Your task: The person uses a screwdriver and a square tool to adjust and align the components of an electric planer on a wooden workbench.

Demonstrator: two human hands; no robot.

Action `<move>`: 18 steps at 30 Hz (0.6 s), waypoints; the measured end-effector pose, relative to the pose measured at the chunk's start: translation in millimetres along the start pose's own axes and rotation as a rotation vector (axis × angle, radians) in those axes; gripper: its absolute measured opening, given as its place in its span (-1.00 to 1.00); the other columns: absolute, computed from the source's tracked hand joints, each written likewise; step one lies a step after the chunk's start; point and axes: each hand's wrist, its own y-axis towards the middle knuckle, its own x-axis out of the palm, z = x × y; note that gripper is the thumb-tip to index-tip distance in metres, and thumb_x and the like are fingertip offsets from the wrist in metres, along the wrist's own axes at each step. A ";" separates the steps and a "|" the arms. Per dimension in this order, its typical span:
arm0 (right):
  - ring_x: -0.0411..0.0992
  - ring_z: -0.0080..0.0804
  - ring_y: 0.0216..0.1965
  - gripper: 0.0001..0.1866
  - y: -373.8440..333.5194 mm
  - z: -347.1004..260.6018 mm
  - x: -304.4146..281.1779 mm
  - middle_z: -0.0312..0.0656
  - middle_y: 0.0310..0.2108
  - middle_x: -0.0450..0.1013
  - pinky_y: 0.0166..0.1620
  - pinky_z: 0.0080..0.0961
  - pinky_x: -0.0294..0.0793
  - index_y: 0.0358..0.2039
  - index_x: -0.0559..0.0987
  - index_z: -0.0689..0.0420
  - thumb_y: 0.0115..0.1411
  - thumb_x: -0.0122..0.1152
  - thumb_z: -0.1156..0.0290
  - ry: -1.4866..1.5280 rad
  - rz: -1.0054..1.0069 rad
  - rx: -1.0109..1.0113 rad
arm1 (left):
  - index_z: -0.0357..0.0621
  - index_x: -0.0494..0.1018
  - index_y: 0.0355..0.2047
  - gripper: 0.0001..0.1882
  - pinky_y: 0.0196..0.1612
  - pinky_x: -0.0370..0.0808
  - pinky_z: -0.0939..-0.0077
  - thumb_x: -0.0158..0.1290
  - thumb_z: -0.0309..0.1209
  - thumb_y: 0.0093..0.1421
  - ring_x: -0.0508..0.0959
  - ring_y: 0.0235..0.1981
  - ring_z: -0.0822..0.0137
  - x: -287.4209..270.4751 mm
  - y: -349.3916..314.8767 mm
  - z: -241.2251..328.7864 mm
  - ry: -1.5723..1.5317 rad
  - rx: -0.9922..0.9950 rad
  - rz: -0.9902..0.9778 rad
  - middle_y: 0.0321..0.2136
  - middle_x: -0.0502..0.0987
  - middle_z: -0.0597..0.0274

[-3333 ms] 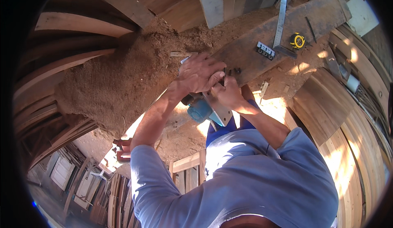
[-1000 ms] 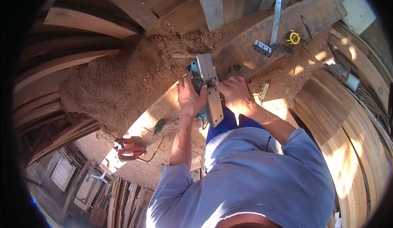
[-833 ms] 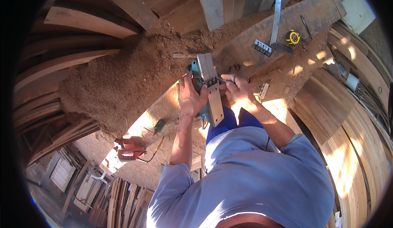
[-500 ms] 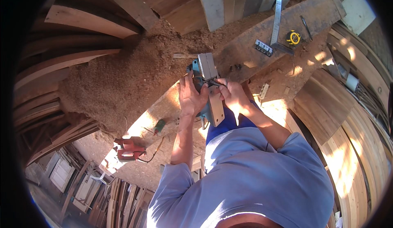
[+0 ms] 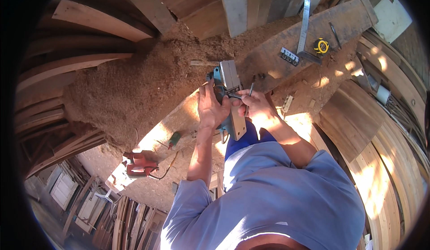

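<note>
The left hand (image 5: 211, 108) is wrapped around the blue body of an electric planer (image 5: 228, 100), gripping it from the left side, and the planer sits turned over with its flat pale sole facing up. Its long axis runs away from the person, tilted slightly to the left at the far end, so it lies straight ahead between both hands. The right hand (image 5: 257, 108) is closed on a thin metal tool (image 5: 247, 98), whose tip meets the planer about midway along its right edge; both hands touch or nearly touch the planer, the left carrying its weight. Beyond the hands lies the long wooden worktop (image 5: 286, 39), running up toward the right, with a small socket strip (image 5: 289, 56), a steel square (image 5: 304, 26) and a yellow tape measure (image 5: 320, 46) well apart from the planer. To the left spreads a big heap of sawdust (image 5: 130, 84), and lower left, on the floor, a red power tool (image 5: 139, 164) with its cord.
</note>
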 end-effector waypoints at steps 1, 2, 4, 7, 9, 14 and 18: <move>0.47 -0.53 -0.53 -0.71 2.0 1.4 1.5 -0.14 -0.31 0.59 -0.46 -0.59 0.48 0.07 0.44 0.32 0.44 -0.05 0.44 0.078 0.009 0.029 | -0.30 0.20 0.29 -0.20 0.27 0.22 -0.04 0.17 -0.28 0.07 0.37 0.11 -0.17 -0.2 0.0 0.5 -0.002 -0.022 -0.026 0.08 0.38 -0.22; 0.45 -0.53 -0.55 -0.76 4.0 0.3 3.9 -0.18 -0.36 0.56 -0.49 -0.57 0.47 0.02 0.44 0.28 0.44 -0.05 0.45 0.065 0.013 0.049 | -0.29 0.19 0.31 -0.20 0.31 0.18 -0.05 0.16 -0.27 0.08 0.36 0.15 -0.17 -1.3 1.4 2.0 -0.007 -0.043 -0.046 0.10 0.38 -0.20; 0.39 -0.55 -0.54 -0.83 4.2 -0.6 9.4 -0.18 -0.38 0.48 -0.49 -0.51 0.44 0.01 0.37 0.16 0.46 -0.02 0.47 0.040 0.030 0.088 | -0.29 0.18 0.32 -0.21 0.33 0.16 -0.07 0.15 -0.27 0.10 0.36 0.17 -0.16 -1.2 0.4 4.0 0.014 -0.040 -0.062 0.12 0.37 -0.18; 0.43 -0.55 -0.42 -0.79 -2.1 -19.2 25.7 -0.22 -0.37 0.49 -0.32 -0.47 0.44 -0.09 0.53 0.19 0.41 0.08 0.34 -0.569 0.124 -0.102 | -0.32 0.19 0.30 -0.23 0.29 0.17 -0.10 0.14 -0.27 0.11 0.33 0.18 -0.16 -6.7 5.8 7.5 0.059 0.124 0.056 0.17 0.34 -0.21; 0.52 -0.23 -0.23 -0.74 2.4 -16.6 23.7 -0.07 -0.33 0.55 -0.09 -0.29 0.45 -0.12 0.57 0.20 0.38 0.09 0.27 -0.721 0.195 -0.243 | -0.32 0.19 0.31 -0.24 0.33 0.12 -0.12 0.12 -0.28 0.14 0.30 0.24 -0.16 -19.3 17.8 18.2 0.061 0.355 0.207 0.23 0.30 -0.22; 0.52 0.32 -0.08 -0.71 11.7 -7.5 17.7 0.37 -0.22 0.52 -0.06 -0.02 0.51 -0.17 0.49 0.39 0.34 0.07 0.34 -0.894 0.177 -0.545 | -0.17 0.57 -0.08 -0.68 0.15 0.38 0.07 0.08 -0.34 0.17 0.53 0.01 -0.01 -11.6 76.1 24.6 -0.144 0.798 -0.140 -0.16 0.61 0.06; 0.55 0.26 -0.12 -0.67 19.3 -8.1 9.8 0.23 -0.24 0.57 -0.12 -0.09 0.55 -0.14 0.55 0.27 0.28 0.15 0.23 -0.945 0.204 -0.453 | -0.06 0.54 -0.33 -0.84 -0.08 0.38 0.11 0.09 -0.28 0.16 0.52 -0.25 0.04 -9.0 90.5 29.5 -0.189 0.783 -0.267 -0.44 0.54 0.16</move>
